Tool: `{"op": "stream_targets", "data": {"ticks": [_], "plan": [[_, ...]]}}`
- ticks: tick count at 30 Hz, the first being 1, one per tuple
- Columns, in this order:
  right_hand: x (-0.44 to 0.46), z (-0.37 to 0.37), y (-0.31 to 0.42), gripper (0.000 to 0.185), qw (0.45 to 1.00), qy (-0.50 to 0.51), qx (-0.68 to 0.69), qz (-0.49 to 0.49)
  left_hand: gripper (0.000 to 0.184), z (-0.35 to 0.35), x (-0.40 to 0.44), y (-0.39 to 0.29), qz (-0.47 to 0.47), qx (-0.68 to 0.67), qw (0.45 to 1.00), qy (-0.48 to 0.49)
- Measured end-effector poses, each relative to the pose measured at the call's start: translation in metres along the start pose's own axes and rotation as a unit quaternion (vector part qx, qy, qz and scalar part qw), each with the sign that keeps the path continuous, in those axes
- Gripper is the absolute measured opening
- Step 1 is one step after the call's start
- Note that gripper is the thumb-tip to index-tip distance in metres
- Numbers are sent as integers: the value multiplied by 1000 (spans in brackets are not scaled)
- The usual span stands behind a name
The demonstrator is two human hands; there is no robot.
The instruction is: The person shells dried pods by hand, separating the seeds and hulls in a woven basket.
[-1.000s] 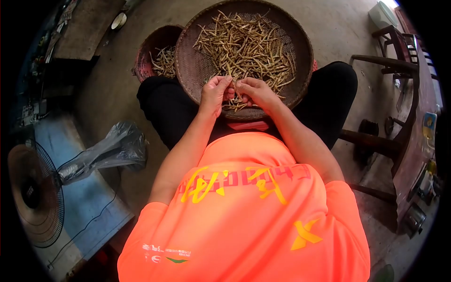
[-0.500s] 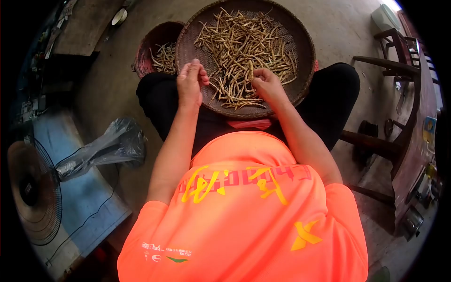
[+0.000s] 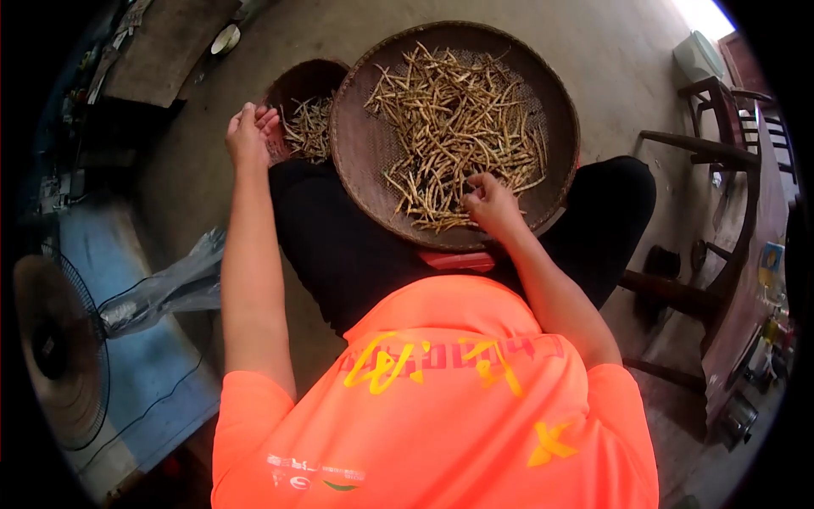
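Observation:
Dried bean pods (image 3: 462, 127), long, thin and tan, lie heaped in a round, shallow woven basket (image 3: 358, 178) on my lap. Over the near right part of the heap is my right hand (image 3: 493, 204), its fingers pinched together among the pods; what is between the fingertips is too small to make out. To the left, my left hand (image 3: 251, 136) is at the outer side of a reddish bucket (image 3: 284, 81), fingers curled in loosely. Whatever it holds, if anything, cannot be seen. More pods or empty shells (image 3: 310, 127) are inside that bucket.
An electric fan (image 3: 64, 343) stands at left beside a pale blue surface (image 3: 102, 246) with a clear plastic bag (image 3: 174, 288). Wooden chairs (image 3: 721, 127) and a covered table (image 3: 746, 314) are on the right. A white bucket (image 3: 699, 55) is at the far right.
My left hand has moved left from the basket's rim to the bucket's outer side. My right hand stays over the pods, slightly lower in view. The whole view has shifted a little.

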State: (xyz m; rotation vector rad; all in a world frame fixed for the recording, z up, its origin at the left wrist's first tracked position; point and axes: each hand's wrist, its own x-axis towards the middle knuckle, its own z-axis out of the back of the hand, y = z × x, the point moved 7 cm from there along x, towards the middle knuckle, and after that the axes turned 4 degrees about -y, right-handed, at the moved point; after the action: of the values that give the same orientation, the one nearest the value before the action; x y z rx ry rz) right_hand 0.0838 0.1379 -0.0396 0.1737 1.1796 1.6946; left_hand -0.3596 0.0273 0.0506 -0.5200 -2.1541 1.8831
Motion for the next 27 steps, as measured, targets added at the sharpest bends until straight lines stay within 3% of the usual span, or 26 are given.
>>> {"op": "stream_targets", "data": {"ticks": [1,2,4,6,8,10,12,16,18,19,20,21,24,27], "plan": [[-5,3,10,40,999,2,-13,30,39,4,10,5,27,92,995,11],[-10,7,18,36,999,9,-7,30,39,5,18,11,25,88,996,13],[-17,11,36,33,996,52,-7,69,54,8,12,23,105,321,941,-5],[-16,18,52,31,990,102,-12,95,57,-6,10,30,99,364,926,14],[-16,28,69,29,981,152,-16,118,47,-43,7,43,2,396,904,160],[-3,47,88,26,972,167,-47,160,37,-94,-20,44,-109,454,852,236],[26,71,89,22,980,103,-58,161,33,-147,-65,40,-153,451,819,319],[104,127,72,20,977,-70,-134,149,19,-233,-120,41,-311,422,770,363],[131,146,57,20,994,-65,9,84,13,-271,-135,45,-364,414,750,365],[135,151,57,20,994,-64,11,84,11,-288,-139,48,-398,414,742,346],[140,154,49,20,982,-56,181,19,10,-303,-142,51,-413,414,739,333],[141,154,41,20,936,-46,346,-50,11,-317,-143,57,-420,433,732,317],[133,160,67,19,894,-45,445,3,13,-350,-142,78,-434,490,700,285],[132,171,74,18,889,-41,455,23,16,-370,-145,99,-452,552,649,264]]}}
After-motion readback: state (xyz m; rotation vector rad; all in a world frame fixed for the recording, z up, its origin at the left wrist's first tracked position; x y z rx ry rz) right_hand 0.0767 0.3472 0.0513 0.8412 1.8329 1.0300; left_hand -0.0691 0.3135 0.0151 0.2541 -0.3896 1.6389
